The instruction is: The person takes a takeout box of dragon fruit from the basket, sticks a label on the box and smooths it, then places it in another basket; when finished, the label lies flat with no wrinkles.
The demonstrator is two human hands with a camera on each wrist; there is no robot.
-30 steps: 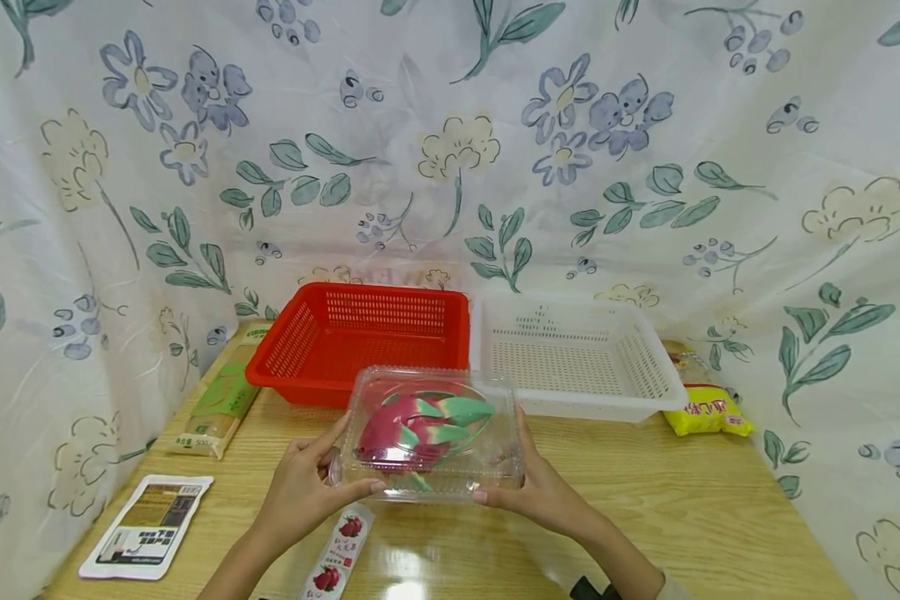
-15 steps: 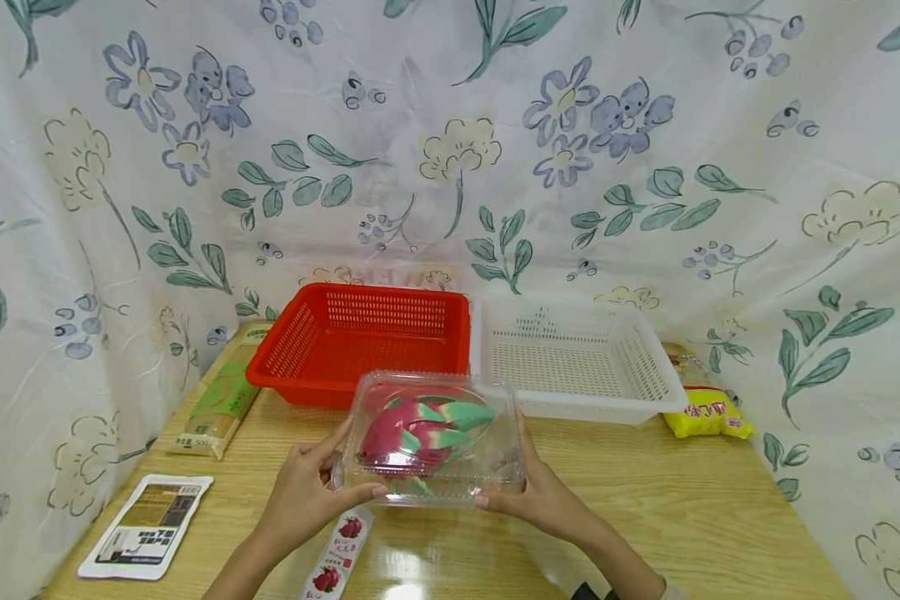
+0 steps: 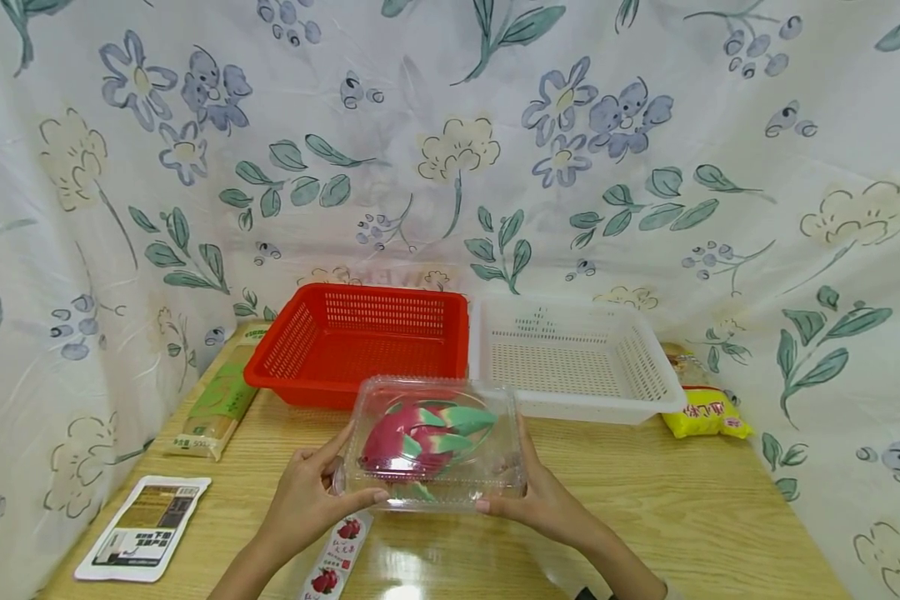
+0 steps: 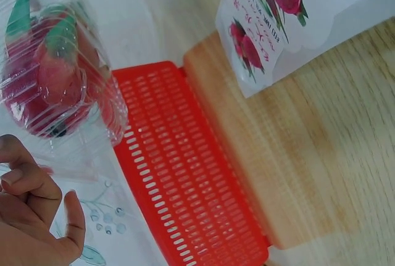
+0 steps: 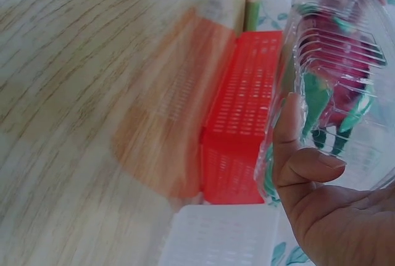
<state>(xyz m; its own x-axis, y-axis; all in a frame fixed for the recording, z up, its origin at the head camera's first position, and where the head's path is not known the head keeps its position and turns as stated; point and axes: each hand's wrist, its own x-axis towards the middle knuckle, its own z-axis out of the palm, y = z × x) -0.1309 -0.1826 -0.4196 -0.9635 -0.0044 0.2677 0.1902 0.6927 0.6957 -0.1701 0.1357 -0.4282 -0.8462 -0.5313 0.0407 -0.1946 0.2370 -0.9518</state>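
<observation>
A clear plastic clamshell box is held up over the table in the head view, its lid down. Inside lies a pink dragon fruit with green scales. My left hand grips the box's left end, thumb at the near edge. At the right end, my right hand grips it the same way, fingers partly hidden behind the box. In the right wrist view, the thumb and a finger of the right hand lie against the ribbed clear plastic. Below the box is a white strip printed with dragon fruits.
Behind the box stand a red basket and a white basket, side by side. A long green-and-tan packet lies left of them, a white pouch nearer. Yellow bag sits right of the white basket. A floral curtain hangs behind.
Both hands have brought the box slightly lower and nearer, their hold on it unchanged. The baskets and packets stay where they were.
</observation>
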